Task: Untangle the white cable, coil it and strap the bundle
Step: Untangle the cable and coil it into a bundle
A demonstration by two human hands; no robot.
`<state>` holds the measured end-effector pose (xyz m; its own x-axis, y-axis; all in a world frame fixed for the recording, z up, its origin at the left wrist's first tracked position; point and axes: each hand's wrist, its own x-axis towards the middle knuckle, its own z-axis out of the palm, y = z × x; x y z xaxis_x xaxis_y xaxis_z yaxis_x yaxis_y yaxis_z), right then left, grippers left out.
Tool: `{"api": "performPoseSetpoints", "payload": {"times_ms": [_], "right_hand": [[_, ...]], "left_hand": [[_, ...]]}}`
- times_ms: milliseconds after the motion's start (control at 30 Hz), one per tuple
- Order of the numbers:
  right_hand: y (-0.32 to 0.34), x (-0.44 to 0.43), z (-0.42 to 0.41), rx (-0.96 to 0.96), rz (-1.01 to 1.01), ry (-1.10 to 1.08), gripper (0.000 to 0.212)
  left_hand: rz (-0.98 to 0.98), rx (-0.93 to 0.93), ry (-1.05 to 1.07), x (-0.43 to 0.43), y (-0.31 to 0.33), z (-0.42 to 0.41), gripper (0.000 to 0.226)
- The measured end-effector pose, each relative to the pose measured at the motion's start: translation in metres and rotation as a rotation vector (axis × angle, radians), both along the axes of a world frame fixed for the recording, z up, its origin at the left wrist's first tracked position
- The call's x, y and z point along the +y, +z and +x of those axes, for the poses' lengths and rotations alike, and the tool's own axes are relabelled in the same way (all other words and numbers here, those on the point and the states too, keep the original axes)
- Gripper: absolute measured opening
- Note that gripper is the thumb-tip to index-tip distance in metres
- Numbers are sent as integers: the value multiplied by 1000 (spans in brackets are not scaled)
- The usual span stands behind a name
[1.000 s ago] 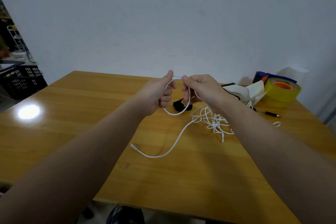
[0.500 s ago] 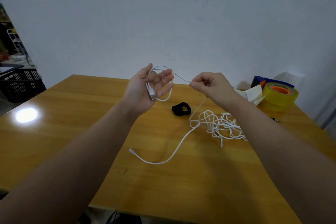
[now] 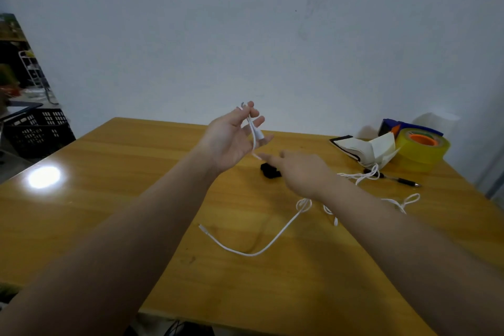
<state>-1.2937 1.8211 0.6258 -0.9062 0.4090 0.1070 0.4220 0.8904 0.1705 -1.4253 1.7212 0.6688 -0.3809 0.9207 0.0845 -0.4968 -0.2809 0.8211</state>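
Fingers of left hand point(image 3: 234, 139) spread palm-up, carrying the thin white rubbery cable's point(image 3: 304, 204) plug end; right hand point(image 3: 297, 172) reaches flat, empty. Remaining tangle lies centre-right on the glossy yellow wooden tabletop point(image 3: 109, 199). Probably light, limp, slippery, so best pinched beside the connector.

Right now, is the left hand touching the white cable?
Touching. The head view shows the white cable threaded between the left hand's raised fingers, its plug lying against them.
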Motion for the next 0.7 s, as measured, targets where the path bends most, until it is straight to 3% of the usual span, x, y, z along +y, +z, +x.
{"api": "performPoseSetpoints", "payload": {"times_ms": [100, 267, 467, 700], "right_hand": [[0, -6, -1, -12, -21, 114, 62], [-2, 20, 26, 312, -279, 133, 30], [7, 15, 23, 295, -189, 219, 24], [28, 9, 14, 394, -129, 253, 22]], "left_hand": [[-103, 184, 115, 4, 1, -15, 27], [-349, 266, 383, -7, -7, -65, 25], [-382, 286, 148, -1, -15, -44, 23], [-361, 314, 84, 11, -10, -14, 24]]}}
